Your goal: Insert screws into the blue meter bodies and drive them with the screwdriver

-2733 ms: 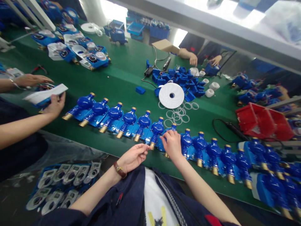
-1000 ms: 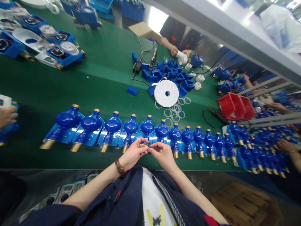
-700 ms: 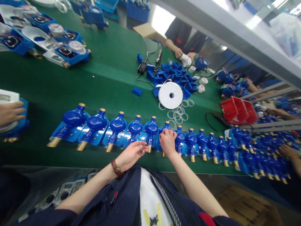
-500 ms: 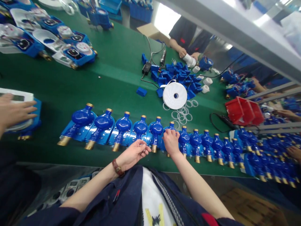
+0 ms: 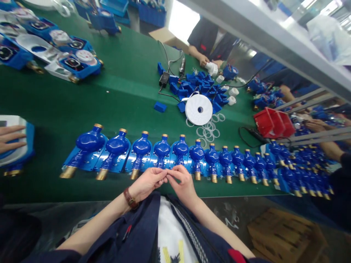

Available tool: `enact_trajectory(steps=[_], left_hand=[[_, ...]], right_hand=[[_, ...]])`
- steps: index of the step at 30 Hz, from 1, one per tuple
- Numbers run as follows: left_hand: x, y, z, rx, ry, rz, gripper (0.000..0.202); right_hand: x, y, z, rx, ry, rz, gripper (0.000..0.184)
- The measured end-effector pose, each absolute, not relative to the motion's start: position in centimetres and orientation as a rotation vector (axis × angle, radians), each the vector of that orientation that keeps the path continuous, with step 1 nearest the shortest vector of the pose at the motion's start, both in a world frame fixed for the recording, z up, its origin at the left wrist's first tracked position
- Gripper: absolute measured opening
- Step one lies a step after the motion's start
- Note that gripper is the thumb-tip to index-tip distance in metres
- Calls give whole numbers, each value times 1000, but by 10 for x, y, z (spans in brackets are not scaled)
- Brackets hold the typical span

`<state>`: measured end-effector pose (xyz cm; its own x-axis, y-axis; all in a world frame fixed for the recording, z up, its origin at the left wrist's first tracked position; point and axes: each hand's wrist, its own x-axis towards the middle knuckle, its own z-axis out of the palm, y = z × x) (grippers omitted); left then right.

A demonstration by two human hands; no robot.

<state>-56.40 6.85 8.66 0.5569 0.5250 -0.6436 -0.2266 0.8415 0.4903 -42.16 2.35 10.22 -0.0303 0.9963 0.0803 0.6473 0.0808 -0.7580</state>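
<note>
Head view: divided red bin [image 5: 275, 123] stands beyond blue fittings [image 5: 181, 147].

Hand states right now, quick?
Left hand: closed, fingertips pinched; what it holds is too small to tell.
Right hand: closed, fingertips pinched against the left's; contents unclear.

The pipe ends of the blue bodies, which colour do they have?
The pipe ends are gold, seen in the head view.

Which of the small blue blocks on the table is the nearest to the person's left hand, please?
The lone block left of the white reel. It lies apart; the others are farther from the left hand, most of them heaped.
</note>
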Motion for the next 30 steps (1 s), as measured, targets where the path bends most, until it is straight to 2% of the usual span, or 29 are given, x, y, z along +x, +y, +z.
enact_trajectory(steps=[9,12,16,20,25,30], left_hand=[[-553,62,90,305,826,446,33],[-551,61,90,260,812,456,24],[-548,63,93,239,867,517,21],[-545,61,96,218,892,553,20],[-543,57,100,208,892,598,18],[-540,55,104,299,935,571,25]], right_hand=[[-404,20,106,-1579,-2059,439,17],[-396,25,110,-1550,-2038,502,15],[-365,51,98,-1863,-1762,433,13],[-331,80,66,-2194,-1978,252,12],[-325,90,43,-2158,-2218,179,14],[-332,91,62,-2189,-2193,151,14]])
